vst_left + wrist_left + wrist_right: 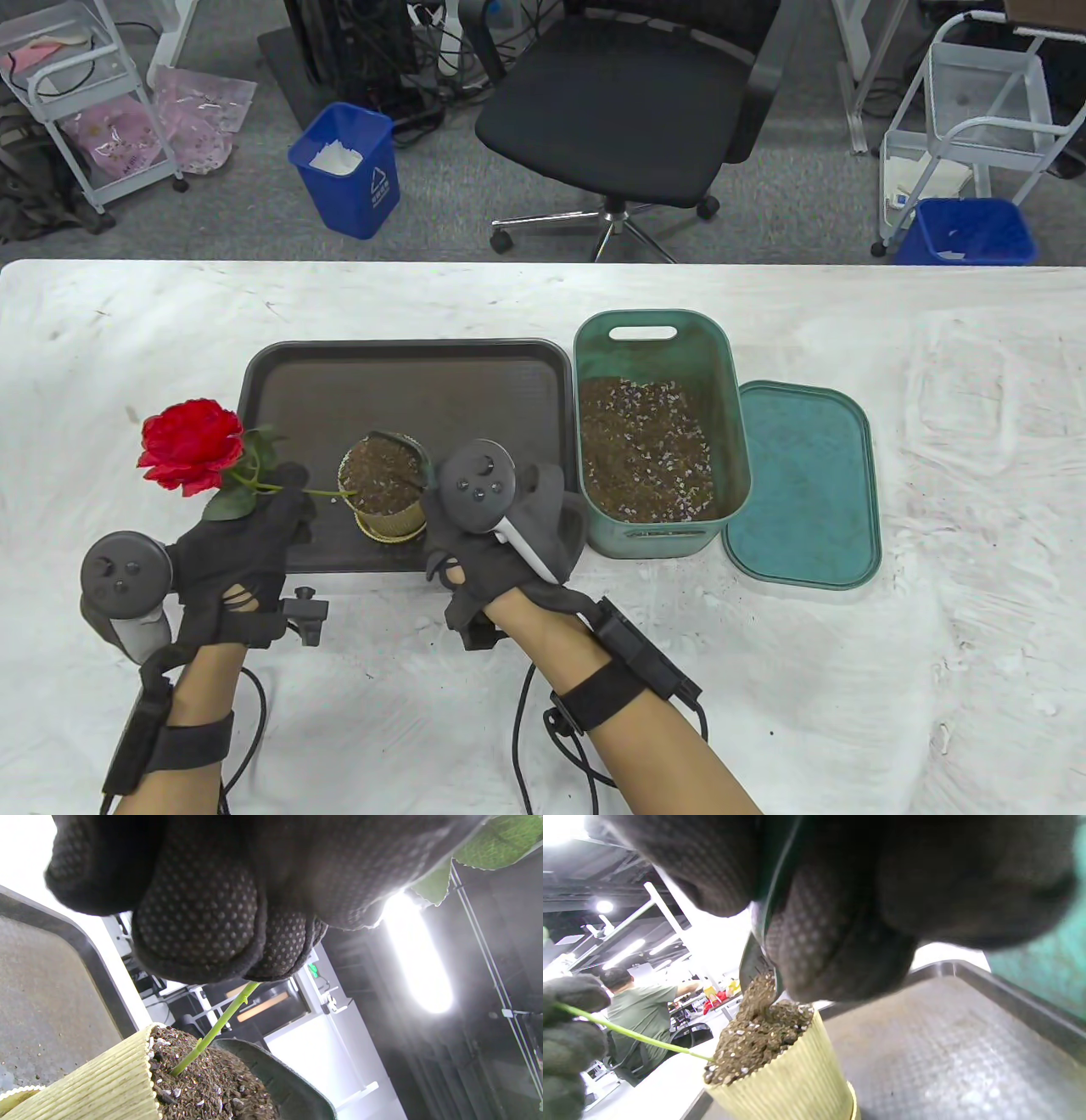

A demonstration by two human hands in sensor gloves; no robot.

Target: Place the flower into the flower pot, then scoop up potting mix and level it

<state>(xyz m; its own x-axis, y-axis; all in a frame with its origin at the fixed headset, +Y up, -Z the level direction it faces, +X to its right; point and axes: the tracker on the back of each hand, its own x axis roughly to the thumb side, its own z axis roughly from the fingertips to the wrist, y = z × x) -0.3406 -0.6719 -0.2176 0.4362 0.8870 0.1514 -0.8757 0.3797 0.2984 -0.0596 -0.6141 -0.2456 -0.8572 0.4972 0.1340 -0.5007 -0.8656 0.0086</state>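
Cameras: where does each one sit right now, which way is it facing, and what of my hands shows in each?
Table view: overhead, looking down at the tray; left hand and right hand enter from below.
Left wrist view: low under gloved fingers, tilted upward at the flower stem entering the flower pot.
Right wrist view: low, facing the pot under the scoop; right fingers above.
All three share the pot and stem.

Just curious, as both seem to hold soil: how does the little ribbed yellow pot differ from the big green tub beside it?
The ribbed yellow flower pot is small and round; the green plastic tub is large and rectangular with handle slots. The pot stands on the dark tray; the tub stands on the white table. The pot's mix is heaped to the rim with a green stem in it; the tub's lies well below its rim. Both hold speckled brown potting mix.
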